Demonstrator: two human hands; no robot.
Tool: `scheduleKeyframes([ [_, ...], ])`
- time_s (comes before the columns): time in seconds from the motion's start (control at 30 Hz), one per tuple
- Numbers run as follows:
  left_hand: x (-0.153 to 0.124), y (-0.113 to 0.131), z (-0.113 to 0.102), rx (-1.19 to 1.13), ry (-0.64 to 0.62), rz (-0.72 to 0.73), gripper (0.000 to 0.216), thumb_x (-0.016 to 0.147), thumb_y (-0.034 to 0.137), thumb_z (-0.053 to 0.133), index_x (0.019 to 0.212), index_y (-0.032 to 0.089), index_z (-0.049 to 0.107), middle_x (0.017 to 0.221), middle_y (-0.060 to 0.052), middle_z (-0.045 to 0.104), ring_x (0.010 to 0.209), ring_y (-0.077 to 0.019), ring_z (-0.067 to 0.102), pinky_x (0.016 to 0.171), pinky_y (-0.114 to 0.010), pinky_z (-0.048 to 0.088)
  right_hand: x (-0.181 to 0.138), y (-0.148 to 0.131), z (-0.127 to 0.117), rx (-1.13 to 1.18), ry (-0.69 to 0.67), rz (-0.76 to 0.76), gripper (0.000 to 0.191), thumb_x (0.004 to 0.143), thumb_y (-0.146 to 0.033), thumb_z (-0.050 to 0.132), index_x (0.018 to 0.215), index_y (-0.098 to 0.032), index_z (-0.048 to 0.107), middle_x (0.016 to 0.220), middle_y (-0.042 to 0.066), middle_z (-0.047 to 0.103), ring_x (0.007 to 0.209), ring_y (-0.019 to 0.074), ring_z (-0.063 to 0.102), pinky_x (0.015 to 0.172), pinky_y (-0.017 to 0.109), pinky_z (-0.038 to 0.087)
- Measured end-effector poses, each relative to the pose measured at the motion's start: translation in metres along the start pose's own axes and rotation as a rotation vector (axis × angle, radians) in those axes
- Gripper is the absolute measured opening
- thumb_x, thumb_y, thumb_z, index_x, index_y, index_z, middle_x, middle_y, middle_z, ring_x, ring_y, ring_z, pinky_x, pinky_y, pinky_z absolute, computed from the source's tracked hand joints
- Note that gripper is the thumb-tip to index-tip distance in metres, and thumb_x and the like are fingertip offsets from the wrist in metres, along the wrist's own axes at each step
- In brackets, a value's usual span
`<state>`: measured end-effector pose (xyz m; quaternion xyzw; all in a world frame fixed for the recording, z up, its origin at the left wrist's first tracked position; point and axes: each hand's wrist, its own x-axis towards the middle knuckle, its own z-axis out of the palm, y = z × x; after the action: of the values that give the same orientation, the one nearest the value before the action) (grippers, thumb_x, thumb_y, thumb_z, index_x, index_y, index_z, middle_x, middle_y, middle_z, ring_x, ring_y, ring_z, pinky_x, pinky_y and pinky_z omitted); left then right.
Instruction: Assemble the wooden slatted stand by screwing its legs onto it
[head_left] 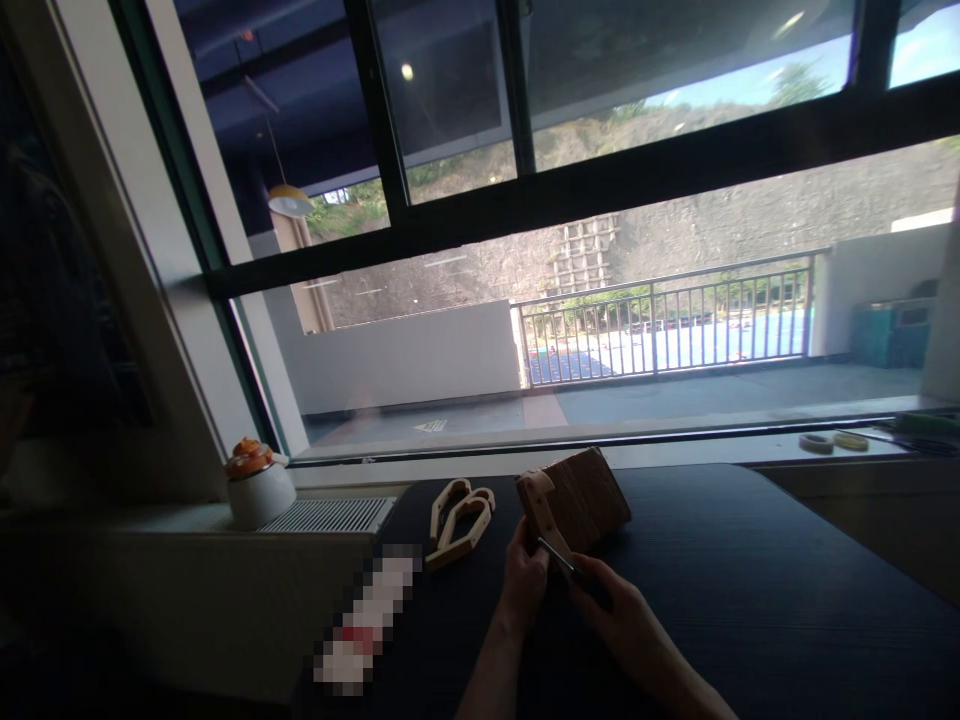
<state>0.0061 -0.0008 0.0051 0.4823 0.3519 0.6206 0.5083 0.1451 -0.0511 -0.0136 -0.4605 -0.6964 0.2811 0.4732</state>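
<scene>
My left hand (pixel 527 572) is closed around the near end of a pale wooden strip with small dark holes (pixel 543 508), which lies along the side of a brown box-like block (pixel 589 492). My right hand (pixel 615 600) grips a screwdriver (pixel 557 556) with a thin metal shaft and a dark handle. Its tip reaches the strip close to my left thumb; whether it sits in a hole I cannot tell. To the left on the table lie pale wooden looped frames (pixel 459 528), partly overlapping.
The dark table (pixel 712 570) stands against a window sill (pixel 675 458). A white pot with an orange top (pixel 259 490) stands left by a vent grille (pixel 337 514). Two tape rolls (pixel 816 443) lie on the sill at right. A blurred-out pale strip (pixel 371 615) is at the table's left edge.
</scene>
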Motion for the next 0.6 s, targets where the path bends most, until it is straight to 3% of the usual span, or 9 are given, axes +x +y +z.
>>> scheduleKeyframes([
  [0.17,0.002,-0.003,-0.004,-0.057,-0.027,0.017,0.05,0.061,0.011,0.062,0.11,0.017,0.062,0.106,-0.01,0.067,0.099,-0.0249,0.061,0.084,-0.03,0.048,-0.003,-0.002,-0.015,-0.155,0.063,0.029,0.047,0.081,-0.035,0.05,0.123,-0.015,0.054,0.108,0.009,0.065,0.099,0.0233,0.061,0.088,0.033,0.047],
  [0.3,0.002,-0.004,-0.005,-0.078,-0.081,-0.019,0.048,0.066,0.015,0.061,0.114,0.016,0.058,0.103,-0.01,0.067,0.095,-0.0238,0.061,0.076,-0.028,0.048,-0.003,-0.012,-0.037,-0.344,0.055,-0.062,0.04,0.082,-0.027,0.041,0.114,-0.014,0.06,0.111,0.011,0.063,0.1,0.0226,0.06,0.086,0.03,0.046],
  [0.43,-0.001,-0.002,-0.005,-0.086,-0.081,-0.029,0.049,0.068,0.015,0.061,0.116,0.015,0.056,0.107,-0.011,0.066,0.098,-0.0246,0.06,0.077,-0.029,0.048,0.0,-0.031,-0.048,-0.588,-0.064,-0.131,0.036,0.086,-0.022,0.038,0.115,-0.019,0.06,0.105,0.009,0.065,0.087,0.0208,0.065,0.07,0.028,0.048],
  [0.6,-0.002,0.003,-0.005,-0.086,-0.111,-0.033,0.052,0.066,0.011,0.058,0.117,0.015,0.055,0.106,-0.01,0.066,0.097,-0.0232,0.06,0.078,-0.028,0.047,0.009,-0.046,-0.045,-0.83,-0.04,-0.244,0.031,0.09,-0.016,0.038,0.112,-0.019,0.059,0.091,0.007,0.065,0.068,0.017,0.066,0.053,0.025,0.042],
])
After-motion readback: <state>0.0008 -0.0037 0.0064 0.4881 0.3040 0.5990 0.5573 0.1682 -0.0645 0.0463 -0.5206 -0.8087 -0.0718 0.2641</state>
